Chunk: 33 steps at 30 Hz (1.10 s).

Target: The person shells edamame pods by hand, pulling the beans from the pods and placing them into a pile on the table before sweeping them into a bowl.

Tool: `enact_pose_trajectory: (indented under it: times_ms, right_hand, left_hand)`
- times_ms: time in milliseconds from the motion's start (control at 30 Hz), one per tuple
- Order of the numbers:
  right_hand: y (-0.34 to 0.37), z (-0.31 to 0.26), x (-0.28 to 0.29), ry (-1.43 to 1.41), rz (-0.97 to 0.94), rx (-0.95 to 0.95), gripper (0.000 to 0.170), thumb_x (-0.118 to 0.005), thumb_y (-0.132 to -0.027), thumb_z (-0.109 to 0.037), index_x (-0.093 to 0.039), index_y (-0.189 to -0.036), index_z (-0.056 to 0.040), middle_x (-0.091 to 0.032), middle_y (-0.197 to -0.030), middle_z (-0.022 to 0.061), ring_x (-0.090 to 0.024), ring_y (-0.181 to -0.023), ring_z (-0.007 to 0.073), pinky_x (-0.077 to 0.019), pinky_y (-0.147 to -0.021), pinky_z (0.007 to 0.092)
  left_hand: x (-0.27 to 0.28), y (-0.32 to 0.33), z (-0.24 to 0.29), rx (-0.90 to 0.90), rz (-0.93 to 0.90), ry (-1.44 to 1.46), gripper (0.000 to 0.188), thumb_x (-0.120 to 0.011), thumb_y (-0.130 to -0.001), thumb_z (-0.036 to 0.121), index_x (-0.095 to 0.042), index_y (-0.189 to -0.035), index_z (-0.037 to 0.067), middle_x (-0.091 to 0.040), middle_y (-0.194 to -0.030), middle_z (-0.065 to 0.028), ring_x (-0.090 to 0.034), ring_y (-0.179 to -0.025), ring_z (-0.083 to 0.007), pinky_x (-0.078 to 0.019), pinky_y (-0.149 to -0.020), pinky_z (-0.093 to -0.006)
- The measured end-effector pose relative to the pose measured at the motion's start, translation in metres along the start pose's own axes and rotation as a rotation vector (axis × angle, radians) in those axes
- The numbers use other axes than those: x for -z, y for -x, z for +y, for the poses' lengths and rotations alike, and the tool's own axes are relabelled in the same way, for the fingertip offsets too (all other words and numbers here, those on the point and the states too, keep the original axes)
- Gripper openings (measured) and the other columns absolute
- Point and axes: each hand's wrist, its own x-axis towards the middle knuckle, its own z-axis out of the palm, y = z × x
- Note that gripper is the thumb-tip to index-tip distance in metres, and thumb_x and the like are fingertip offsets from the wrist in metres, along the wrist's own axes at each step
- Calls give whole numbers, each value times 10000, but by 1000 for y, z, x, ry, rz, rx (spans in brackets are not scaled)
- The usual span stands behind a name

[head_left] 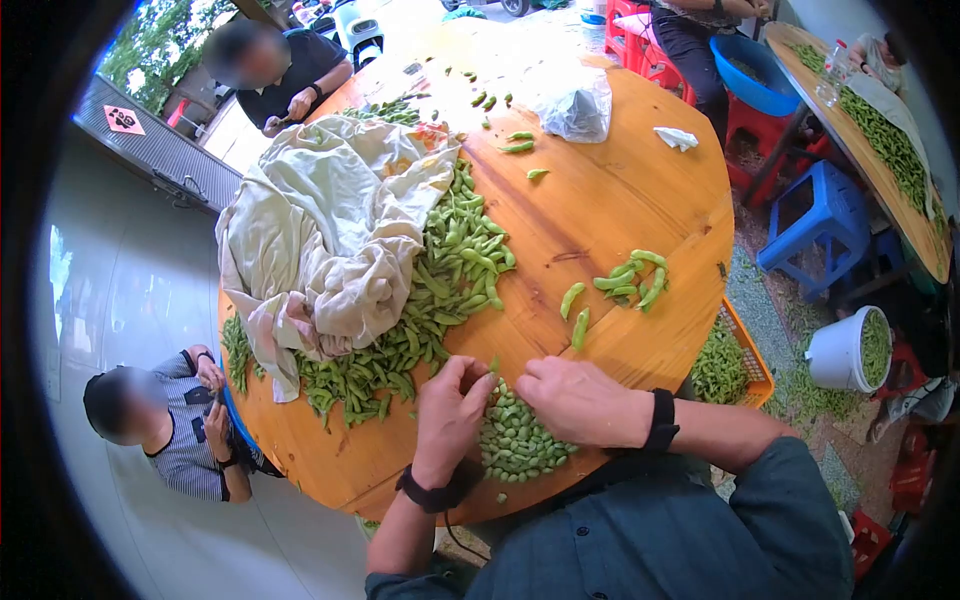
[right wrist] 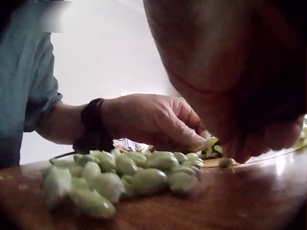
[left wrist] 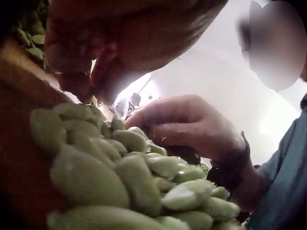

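Note:
My left hand (head_left: 449,412) pinches a green soybean pod (right wrist: 211,145) between thumb and fingertips, at the far edge of a heap of shelled green beans (head_left: 525,442). My right hand (head_left: 583,402) is just right of it, fingers curled, with its fingertips close over the same heap. I cannot tell whether those fingers hold anything. In the right wrist view, one small bean (right wrist: 225,163) lies right under the right fingertips. Beyond the hands, two single pods (head_left: 580,328) and a small cluster of pods (head_left: 632,280) lie on the wooden table (head_left: 600,190).
A large pile of pods (head_left: 440,290) spreads left under a crumpled cloth (head_left: 340,230). A plastic bag (head_left: 578,108) and white tissue (head_left: 676,138) lie farther back. Two people sit across and at left. An orange crate (head_left: 745,350) and white bucket (head_left: 840,350) stand at right.

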Motion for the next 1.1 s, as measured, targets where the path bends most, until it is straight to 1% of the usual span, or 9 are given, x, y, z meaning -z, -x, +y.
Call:
enact_pose_trajectory:
  times_ms: [133, 400, 467, 500, 767, 800, 867, 933, 1100]
  right_hand:
    - [4, 8, -4, -348, 138, -41, 127, -565, -846, -19, -611, -960, 15, -635, -869, 179, -652, -854, 349, -535, -718, 439]
    - [2, 4, 23, -843, 162, -398, 254, -566, -885, -78, -620, -1099, 49, -691, -876, 234, -706, -833, 333, -547, -756, 400]
    - [4, 8, 18, -750, 108, -325, 234, -593, -922, -72, -601, -1130, 35, -691, -804, 119, -668, -698, 157, -529, -643, 316]
    - [4, 8, 18, -750, 110, -327, 234, -593, -922, -72, -601, -1130, 35, -691, -804, 119, -668, -698, 157, -529, -643, 316]
    - [4, 10, 17, -722, 68, -287, 209, -614, -892, -78, -610, -1069, 34, -682, -802, 176, -694, -705, 237, -539, -663, 356]
    - [4, 10, 17, -722, 67, -288, 209, -614, -892, -78, -610, -1069, 34, -682, -802, 176, -694, -705, 237, -539, -663, 356]
    - [4, 9, 16, -698, 107, -265, 183, -576, -849, -81, -621, -979, 41, -674, -846, 244, -684, -828, 391, -542, -738, 445]
    - [3, 6, 13, -669, 120, -256, 167, -567, -849, -72, -620, -962, 39, -672, -837, 246, -678, -819, 401, -539, -729, 452]
    - [3, 3, 15, -664, 164, -249, 140, -543, -845, -50, -615, -937, 28, -664, -821, 255, -662, -811, 421, -531, -710, 463]
  left_hand:
    - [4, 8, 14, 297, -69, 516, 99, -648, -955, 87, -635, -1021, 14, -655, -836, -8, -594, -678, -75, -490, -605, -222]
    - [-6, 21, 18, 267, -118, 581, 172, -666, -946, 77, -667, -1091, -16, -671, -866, -12, -621, -705, -73, -525, -621, -216]
    - [-8, 22, 20, 262, -117, 572, 165, -657, -948, 71, -677, -1085, -19, -683, -859, -17, -631, -703, -83, -525, -624, -224]
    - [-8, 23, 23, 269, -112, 538, 171, -662, -944, 68, -681, -1087, -24, -682, -857, -14, -628, -702, -78, -523, -622, -223]
    - [-9, 26, 25, 237, -116, 466, 182, -685, -926, 55, -686, -1083, -38, -673, -843, -7, -603, -685, -58, -509, -616, -216]
    - [-9, 27, 26, 195, -112, 399, 164, -683, -919, 41, -686, -1062, -39, -670, -844, -8, -602, -693, -61, -503, -623, -217]
    - [-9, 27, 27, 152, -109, 332, 147, -682, -912, 28, -686, -1042, -41, -666, -844, -8, -600, -700, -64, -498, -629, -217]
    - [-11, 28, 30, -179, -43, 0, 115, -674, -893, -3, -678, -999, -48, -657, -848, -9, -595, -714, -71, -480, -639, -216]
    - [-14, 33, 28, -200, -12, -9, 112, -672, -877, -13, -670, -984, -47, -664, -837, -52, -619, -715, -120, -491, -648, -251]
